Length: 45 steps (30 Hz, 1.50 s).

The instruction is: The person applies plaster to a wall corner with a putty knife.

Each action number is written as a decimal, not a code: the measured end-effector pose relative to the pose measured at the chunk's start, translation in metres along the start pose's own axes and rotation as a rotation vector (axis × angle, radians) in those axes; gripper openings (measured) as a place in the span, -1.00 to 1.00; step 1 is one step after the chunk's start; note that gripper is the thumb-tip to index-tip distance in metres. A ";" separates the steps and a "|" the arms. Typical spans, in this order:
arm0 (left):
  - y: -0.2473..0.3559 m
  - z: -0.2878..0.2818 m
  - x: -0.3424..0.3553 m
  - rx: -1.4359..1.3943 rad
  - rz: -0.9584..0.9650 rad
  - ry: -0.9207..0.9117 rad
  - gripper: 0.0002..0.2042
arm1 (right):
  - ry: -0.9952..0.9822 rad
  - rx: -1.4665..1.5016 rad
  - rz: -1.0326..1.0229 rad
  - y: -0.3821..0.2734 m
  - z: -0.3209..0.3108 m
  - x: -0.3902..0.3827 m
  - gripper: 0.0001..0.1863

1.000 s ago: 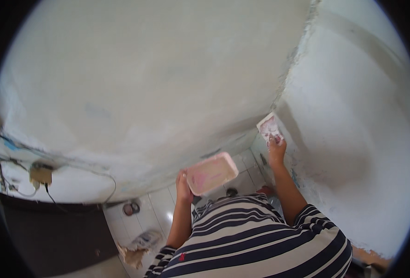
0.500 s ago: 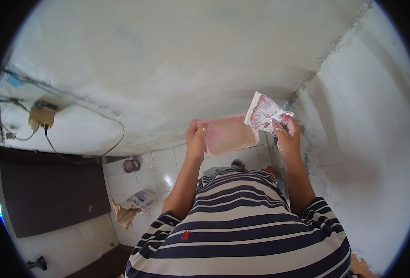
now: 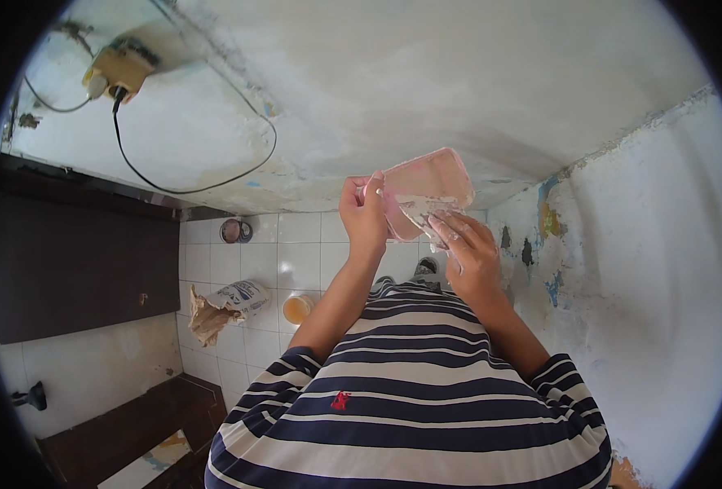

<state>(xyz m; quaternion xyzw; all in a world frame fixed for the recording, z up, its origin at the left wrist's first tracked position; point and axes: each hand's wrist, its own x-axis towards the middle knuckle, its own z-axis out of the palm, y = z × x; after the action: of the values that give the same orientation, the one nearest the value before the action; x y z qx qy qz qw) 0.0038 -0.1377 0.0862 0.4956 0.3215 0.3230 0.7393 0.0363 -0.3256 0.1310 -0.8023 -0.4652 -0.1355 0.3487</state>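
My left hand [image 3: 362,216] grips the left end of a shallow pinkish rectangular tray [image 3: 432,174], which is smeared with putty. In my right hand [image 3: 473,257] is a flat, putty-coated scraper [image 3: 414,212], its blade lying against the tray's near part. White putty sticks to the right-hand fingers. My fingers cover part of the scraper, so its handle cannot be made out. Both hands are in front of my striped shirt, close to the wall.
A plastered wall [image 3: 361,106] rises ahead; another with peeling patches [image 3: 550,224] stands right. A socket box [image 3: 122,69] with a looping cable [image 3: 189,191] hangs upper left. On the tiled floor are a torn bag [image 3: 242,300], a round tub [image 3: 297,309] and a small can [image 3: 230,231]. A dark panel [image 3: 83,269] is left.
The scraper has come down and left from above the tray's right end onto its surface. The tray is now tilted, its right end higher. The whole view has shifted.
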 end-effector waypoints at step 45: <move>0.043 -0.094 -0.015 0.467 0.686 0.057 -0.65 | -0.355 -0.314 -0.042 -0.023 0.007 0.035 -0.50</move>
<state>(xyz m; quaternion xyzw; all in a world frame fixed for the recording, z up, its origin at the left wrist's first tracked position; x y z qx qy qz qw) -0.0867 -0.0876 0.1006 0.7191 0.2229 0.4827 0.4475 0.0347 -0.2904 0.1547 -0.8481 -0.5090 -0.0700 0.1295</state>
